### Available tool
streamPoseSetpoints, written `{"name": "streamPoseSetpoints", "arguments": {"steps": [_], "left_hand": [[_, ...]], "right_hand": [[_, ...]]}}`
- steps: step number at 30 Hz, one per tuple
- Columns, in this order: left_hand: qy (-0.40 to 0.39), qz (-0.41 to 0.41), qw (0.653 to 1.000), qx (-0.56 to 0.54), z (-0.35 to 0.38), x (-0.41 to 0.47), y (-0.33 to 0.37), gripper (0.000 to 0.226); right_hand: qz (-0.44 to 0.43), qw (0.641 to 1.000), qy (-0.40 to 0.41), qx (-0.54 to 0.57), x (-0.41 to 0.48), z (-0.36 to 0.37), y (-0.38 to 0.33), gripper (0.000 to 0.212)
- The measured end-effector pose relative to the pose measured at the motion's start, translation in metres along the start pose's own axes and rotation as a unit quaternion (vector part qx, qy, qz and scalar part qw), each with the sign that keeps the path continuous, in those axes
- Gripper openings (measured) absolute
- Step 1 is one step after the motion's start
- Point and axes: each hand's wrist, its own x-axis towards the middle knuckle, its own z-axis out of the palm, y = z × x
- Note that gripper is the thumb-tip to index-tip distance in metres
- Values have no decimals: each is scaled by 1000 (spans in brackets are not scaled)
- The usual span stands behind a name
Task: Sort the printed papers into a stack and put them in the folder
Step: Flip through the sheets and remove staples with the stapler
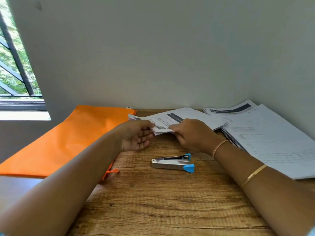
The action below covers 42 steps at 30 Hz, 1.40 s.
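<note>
- Pinching the near edge of a thin sheaf of printed papers (179, 119), the right hand (192, 135) has its fingers (176, 128) curled closed on the paper. The left hand (136, 136) takes the left corner, thumb on top and fingers (146, 133) loosely curled beneath.
- The sheaf is raised a little at its near edge. Its right corner reaches over the edge of a larger stack (265, 137) lying on the right of the bench (153, 201).
- Judging by the thinness, the sheets are light and floppy and likely to slide and fan apart. Holding both near corners, or squaring the edges against the bench, seems the surest hold.
- The orange folder (68, 133) lies flat on the left and looks soft; I cannot tell where it opens.
- A stapler (172, 163) rests on the bench just in front of the hands.
</note>
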Motion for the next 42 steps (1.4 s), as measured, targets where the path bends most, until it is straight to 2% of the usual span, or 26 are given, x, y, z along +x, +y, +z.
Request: {"name": "streamPoseSetpoints", "arguments": {"steps": [4, 8, 11, 13, 16, 18, 20, 22, 27, 30, 31, 33, 36, 37, 39, 41, 42], "left_hand": [[-4, 10, 1000, -20, 7, 3, 3, 7], [17, 41, 999, -19, 12, 10, 3, 16], [25, 62, 998, -15, 11, 16, -2, 28], [34, 83, 996, -5, 11, 17, -3, 30], [60, 117, 991, 22, 9, 20, -6, 29], [75, 124, 989, 40, 10, 21, -8, 26], [88, 125, 987, 50, 10, 22, -9, 25], [94, 126, 986, 54, 10, 22, -9, 25], [95, 125, 986, 54, 8, 24, -11, 25], [83, 126, 987, 55, 5, 23, -13, 24], [77, 128, 987, 51, 5, 23, -14, 23], [68, 132, 988, 45, 4, 21, -14, 20], [59, 125, 990, 16, 7, 20, -15, 16], [56, 112, 992, 3, 9, 19, -14, 14], [58, 78, 995, -21, 11, 16, -13, 12], [54, 53, 996, -45, 13, 14, -13, 22], [49, 46, 996, -58, 13, 13, -12, 28]], "right_hand": [[10, 1000, 4, 28, 0, -1, 5, 40], [39, 992, -55, 104, -2, -17, 8, 44], [43, 982, -26, 184, -3, -44, -1, 31], [32, 972, -45, 228, -6, -61, -13, 22], [-2, 960, -172, 223, -9, -70, -38, 31], [-24, 954, -266, 139, -10, -65, -50, 44], [-39, 945, -319, 68, -10, -59, -59, 51], [-41, 942, -328, 62, -10, -56, -64, 49], [-37, 946, -296, 130, -7, -49, -64, 30], [-7, 927, -272, 259, -6, -53, -53, 22], [15, 905, -253, 341, -6, -55, -49, 20], [71, 837, -182, 512, -6, -61, -41, 26], [188, 667, -69, 717, -1, -60, -32, 34], [226, 611, -40, 758, 0, -58, -30, 32], [286, 520, 5, 805, 4, -53, -29, 18], [328, 459, 50, 825, 7, -47, -31, 8], [346, 447, 69, 822, 9, -43, -31, 10]]}}
